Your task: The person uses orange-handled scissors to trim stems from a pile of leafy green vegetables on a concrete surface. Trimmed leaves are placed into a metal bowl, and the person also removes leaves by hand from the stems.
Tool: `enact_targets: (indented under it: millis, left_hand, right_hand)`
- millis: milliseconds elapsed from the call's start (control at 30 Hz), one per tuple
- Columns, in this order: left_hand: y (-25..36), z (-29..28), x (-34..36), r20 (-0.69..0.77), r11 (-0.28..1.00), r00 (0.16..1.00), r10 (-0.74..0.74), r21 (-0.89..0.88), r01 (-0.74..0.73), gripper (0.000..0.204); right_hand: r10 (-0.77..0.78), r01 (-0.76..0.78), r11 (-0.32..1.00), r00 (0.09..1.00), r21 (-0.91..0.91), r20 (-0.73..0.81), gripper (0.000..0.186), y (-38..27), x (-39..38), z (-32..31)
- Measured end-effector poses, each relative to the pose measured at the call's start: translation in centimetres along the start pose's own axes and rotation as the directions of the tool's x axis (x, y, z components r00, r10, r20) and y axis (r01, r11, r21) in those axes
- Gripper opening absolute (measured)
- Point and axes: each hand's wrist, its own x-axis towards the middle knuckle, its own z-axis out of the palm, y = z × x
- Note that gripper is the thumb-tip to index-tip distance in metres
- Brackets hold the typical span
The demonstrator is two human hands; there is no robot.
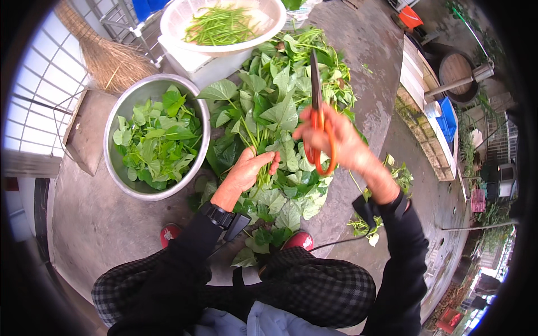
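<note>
My left hand (245, 172) is closed round a bunch of green leafy stems (250, 134), thumb across them, over the pile. Above the pile's right side, my right hand (333, 136) grips a pair of scissors (315, 84) with orange handles and dark blades pointing away from me; the blades look closed together. Beneath both hands spreads a large heap of leafy greens (283, 112) on the ground. To the left stands a round metal basin (112, 162) holding loose green leaves (159, 137). Some fingers of the right hand are blurred.
A white colander (168, 25) with cut green stems (218, 27) rests on a white box (193, 67) at the far side. A straw broom (106, 56) leans at the far left. Stray leaves (367, 224) lie on the right. My red shoes (300, 241) are near the heap.
</note>
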Motion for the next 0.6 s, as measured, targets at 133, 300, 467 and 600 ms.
enact_targets:
  millis: [133, 300, 467, 600]
  left_hand:
    - [-2.0, 2.2, 0.0, 0.054, 0.991, 0.998, 0.028, 0.133, -0.034, 0.014]
    - [-3.8, 3.2, -0.6, 0.019, 0.973, 1.000, -0.014, 0.231, 0.009, 0.014]
    - [-5.1, 2.5, -1.0, -0.055, 0.969, 0.995, -0.077, 0.229, 0.088, 0.019]
    - [-5.8, 2.6, -0.7, -0.039, 0.966, 0.991, -0.130, 0.220, 0.136, 0.018]
  right_hand:
    - [0.080, -0.112, 0.991, 0.930, -0.069, -0.358, 0.033, 8.4, -2.3, 2.4]
    - [0.145, -0.073, 0.973, 0.932, 0.218, -0.332, 0.033, 13.9, -2.9, 3.7]
    - [0.188, 0.057, 0.933, 0.767, 0.356, -0.614, 0.031, 15.8, -4.4, 3.7]
    - [0.174, 0.099, 0.924, 0.752, 0.370, -0.635, 0.028, 16.6, -6.6, 2.8]
